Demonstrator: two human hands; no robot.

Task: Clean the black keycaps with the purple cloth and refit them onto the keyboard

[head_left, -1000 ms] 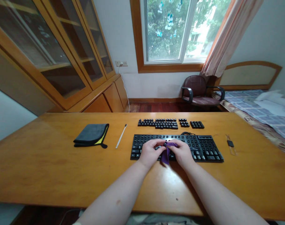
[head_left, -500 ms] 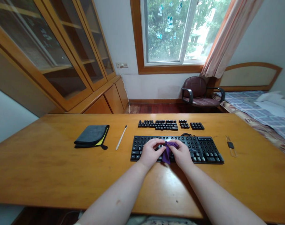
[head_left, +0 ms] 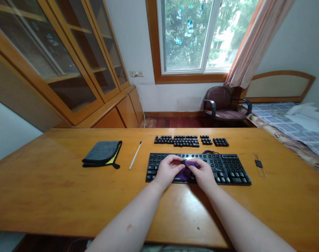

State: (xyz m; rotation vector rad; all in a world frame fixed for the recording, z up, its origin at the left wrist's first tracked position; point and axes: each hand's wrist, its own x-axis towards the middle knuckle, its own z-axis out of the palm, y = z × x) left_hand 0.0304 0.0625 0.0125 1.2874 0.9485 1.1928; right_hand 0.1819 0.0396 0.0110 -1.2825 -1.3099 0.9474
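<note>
Over the middle of a black keyboard [head_left: 235, 169], my two hands are held close together. My right hand [head_left: 203, 173] is closed on a small purple cloth [head_left: 184, 174], which hangs bunched between the hands. The fingers of my left hand [head_left: 168, 169] pinch a small black keycap [head_left: 183, 162] against the cloth; it is partly covered by fingertips. Many of the keyboard's keys are bare of caps, while some caps sit at its lower left and lower right. Behind the keyboard lie rows of loose black keycaps [head_left: 186, 141], set out in groups.
To the left are a folded grey cloth [head_left: 101, 152] with yellow lining and a thin white brush [head_left: 135, 155]. A wire keycap puller [head_left: 258, 163] lies to the right. All rest on a wooden table [head_left: 57, 189]. A chair [head_left: 219, 103] stands beyond the table.
The purple cloth has shifted and bunched up, its hanging end now further left and higher. A dark keycap shows between the fingertips. Both hands stay over the same part of the keyboard.
</note>
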